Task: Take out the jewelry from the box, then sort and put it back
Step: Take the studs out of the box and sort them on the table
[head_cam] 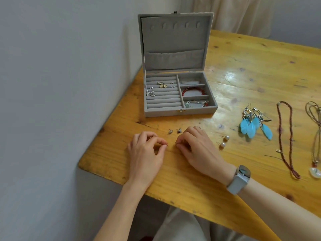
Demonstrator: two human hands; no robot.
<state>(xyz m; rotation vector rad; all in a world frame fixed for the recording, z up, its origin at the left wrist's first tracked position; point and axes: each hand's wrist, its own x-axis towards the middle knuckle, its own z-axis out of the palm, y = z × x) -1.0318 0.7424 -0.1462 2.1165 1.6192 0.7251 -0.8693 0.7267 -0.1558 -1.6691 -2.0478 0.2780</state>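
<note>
The left hand (pixel 147 150) and the right hand (pixel 196 146), nearest the camera, rest on the wooden table (pixel 191 180) with thumb and forefinger of each pinched shut on something tiny and dark; it looks like a small stud or pin in each, though they are too small to name. Just beyond the fingertips lie two silver studs (pixel 174 130), and just to the right of the right hand's knuckles lie two pearl earrings (pixel 224 141). Further right are two blue feather earrings (pixel 255 124), then one dark red bead necklace (pixel 286 136), then a cord necklace with a shell (pixel 315 140) at the edge. Well beyond the fingers stands the open grey jewelry box (pixel 179 94), holding a few small earrings in its ring rolls and one piece in each of three right compartments, the red bracelet (pixel 193 91) in the middle. The step looks like sorting; next, the pinched bits likely need pairing and careful setting down.
</note>
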